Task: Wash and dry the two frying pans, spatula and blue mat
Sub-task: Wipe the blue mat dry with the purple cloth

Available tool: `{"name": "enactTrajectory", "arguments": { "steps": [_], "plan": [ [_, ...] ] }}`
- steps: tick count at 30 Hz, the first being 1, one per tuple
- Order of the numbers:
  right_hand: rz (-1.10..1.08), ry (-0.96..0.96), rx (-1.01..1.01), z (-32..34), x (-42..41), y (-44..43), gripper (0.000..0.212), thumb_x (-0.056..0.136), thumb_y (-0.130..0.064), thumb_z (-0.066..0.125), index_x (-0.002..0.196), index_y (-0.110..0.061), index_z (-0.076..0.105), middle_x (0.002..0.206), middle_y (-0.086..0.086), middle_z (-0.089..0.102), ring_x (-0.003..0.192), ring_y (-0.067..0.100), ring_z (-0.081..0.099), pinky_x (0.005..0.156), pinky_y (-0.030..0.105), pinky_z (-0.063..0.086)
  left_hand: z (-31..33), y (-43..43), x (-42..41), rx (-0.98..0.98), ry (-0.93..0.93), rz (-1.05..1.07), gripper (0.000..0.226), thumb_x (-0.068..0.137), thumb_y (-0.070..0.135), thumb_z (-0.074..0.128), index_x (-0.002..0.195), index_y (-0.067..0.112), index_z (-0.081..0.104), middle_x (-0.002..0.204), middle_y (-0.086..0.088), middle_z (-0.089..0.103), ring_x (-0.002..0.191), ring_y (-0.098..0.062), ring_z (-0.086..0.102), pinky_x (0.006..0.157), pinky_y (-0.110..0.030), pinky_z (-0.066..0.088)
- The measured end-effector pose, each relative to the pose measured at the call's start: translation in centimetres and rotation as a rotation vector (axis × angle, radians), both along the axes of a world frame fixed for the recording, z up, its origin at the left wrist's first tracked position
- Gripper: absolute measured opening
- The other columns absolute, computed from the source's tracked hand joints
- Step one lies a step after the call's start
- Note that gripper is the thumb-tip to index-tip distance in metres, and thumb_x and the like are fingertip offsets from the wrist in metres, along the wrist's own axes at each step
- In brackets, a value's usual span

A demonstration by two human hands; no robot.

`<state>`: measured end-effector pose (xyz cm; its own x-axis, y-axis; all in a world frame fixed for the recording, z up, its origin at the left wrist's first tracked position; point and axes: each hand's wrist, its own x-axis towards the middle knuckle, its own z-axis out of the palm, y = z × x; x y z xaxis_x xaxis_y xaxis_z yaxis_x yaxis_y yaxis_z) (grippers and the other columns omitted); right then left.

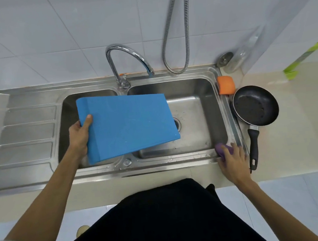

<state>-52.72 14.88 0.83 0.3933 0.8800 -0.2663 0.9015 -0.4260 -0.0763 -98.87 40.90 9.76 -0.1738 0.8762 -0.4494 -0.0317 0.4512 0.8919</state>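
My left hand (79, 135) grips the left edge of the blue mat (128, 124) and holds it flat and slightly tilted over the double sink (195, 90), across the divider between the two basins. My right hand (231, 159) rests on a purple sponge (223, 149) at the front right corner of the sink rim, fingers curled over it. One black frying pan (255, 105) sits on the counter right of the sink, its black handle (253, 147) pointing toward me. No second pan and no spatula are in view.
A chrome tap (126, 60) arches over the sink's divider, and a metal hose (176, 43) hangs on the tiled wall behind. An orange sponge (226, 85) lies on the sink's right rim. A clear bottle (244, 54) stands in the back right corner. The ribbed drainboard (28, 134) lies left.
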Motion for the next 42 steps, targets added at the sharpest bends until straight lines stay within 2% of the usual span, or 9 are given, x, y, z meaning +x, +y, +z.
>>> {"name": "enactTrajectory", "arguments": {
  "steps": [3,7,14,20,28,31,34,39,42],
  "plan": [
    [-0.043,0.013,-0.097,-0.5,-0.3,-0.9,0.059,0.084,-0.027,0.073,0.138,-0.020,0.051,0.145,0.022,0.043,0.130,0.051,0.040,0.101,0.069,0.039,0.1,-0.6,-2.6,-0.019,0.017,0.017,0.032,0.090,0.043,0.071,0.104,0.015,0.065,0.108,-0.007,0.074,0.088,-0.021,0.074,0.074,-0.038,0.060],
    [-0.037,0.085,-0.108,-0.8,-0.4,-0.9,0.072,0.084,-0.003,0.067,0.149,-0.021,0.041,0.151,0.021,0.033,0.133,0.053,0.034,0.097,0.070,0.046,0.3,-1.1,-5.5,-0.048,0.025,0.029,0.045,0.085,0.053,0.073,0.111,0.017,0.065,0.107,-0.004,0.076,0.093,-0.028,0.074,0.079,-0.046,0.060],
    [-0.122,0.161,0.064,-0.1,-3.2,-0.3,0.068,0.083,0.005,0.070,0.145,-0.014,0.049,0.141,0.025,0.039,0.118,0.051,0.040,0.095,0.065,0.049,-0.2,-1.0,-9.2,-0.065,0.038,0.068,0.042,0.088,0.050,0.072,0.109,0.014,0.065,0.108,-0.006,0.075,0.093,-0.029,0.074,0.082,-0.047,0.060],
    [-0.182,0.397,0.251,2.1,-12.6,6.9,0.059,0.088,0.004,0.065,0.144,-0.009,0.053,0.129,0.026,0.048,0.106,0.044,0.056,0.099,0.044,0.045,-1.0,-0.5,-10.9,-0.092,0.014,0.066,0.046,0.089,0.046,0.071,0.115,0.009,0.064,0.112,-0.009,0.075,0.094,-0.028,0.074,0.080,-0.044,0.060],
    [0.020,0.796,0.459,5.6,-30.9,20.4,0.055,0.086,-0.003,0.070,0.140,-0.012,0.059,0.125,0.007,0.058,0.106,0.007,0.053,0.098,0.007,0.035,-1.5,0.5,-11.4,-0.143,-0.019,0.045,0.048,0.091,0.046,0.069,0.116,0.005,0.064,0.105,-0.008,0.077,0.093,-0.029,0.075,0.079,-0.045,0.061],
    [0.085,0.877,0.458,6.4,-36.6,24.6,0.056,0.089,-0.010,0.070,0.143,-0.015,0.056,0.126,0.009,0.057,0.112,0.021,0.058,0.099,0.015,0.035,-1.3,0.9,-11.4,-0.120,0.003,0.008,0.050,0.091,0.049,0.068,0.116,0.005,0.064,0.105,-0.008,0.076,0.094,-0.028,0.074,0.080,-0.046,0.061],
    [0.153,0.907,0.514,7.1,-40.4,28.5,0.060,0.093,-0.019,0.069,0.149,-0.019,0.049,0.128,0.008,0.047,0.112,0.015,0.052,0.098,0.015,0.037,-0.9,1.6,-11.5,-0.095,0.060,-0.040,0.050,0.092,0.050,0.065,0.115,0.006,0.064,0.103,-0.009,0.076,0.091,-0.027,0.075,0.077,-0.043,0.062],
    [0.414,0.750,0.526,6.4,-43.0,32.3,0.062,0.094,-0.046,0.065,0.149,-0.024,0.049,0.126,0.010,0.041,0.108,0.021,0.046,0.096,0.029,0.045,-0.6,2.6,-11.8,-0.096,0.065,0.015,0.064,0.091,0.063,0.057,0.108,0.003,0.067,0.102,-0.020,0.073,0.093,-0.038,0.072,0.083,-0.055,0.059],
    [0.407,0.731,0.500,5.2,-43.4,33.3,0.056,0.098,-0.053,0.048,0.149,-0.030,0.050,0.140,0.012,0.042,0.120,0.026,0.042,0.108,0.041,0.039,-0.6,2.6,-11.5,-0.125,-0.008,0.084,0.044,0.104,0.042,0.045,0.104,0.006,0.070,0.103,-0.022,0.073,0.090,-0.036,0.071,0.087,-0.054,0.057]
  ]
}}
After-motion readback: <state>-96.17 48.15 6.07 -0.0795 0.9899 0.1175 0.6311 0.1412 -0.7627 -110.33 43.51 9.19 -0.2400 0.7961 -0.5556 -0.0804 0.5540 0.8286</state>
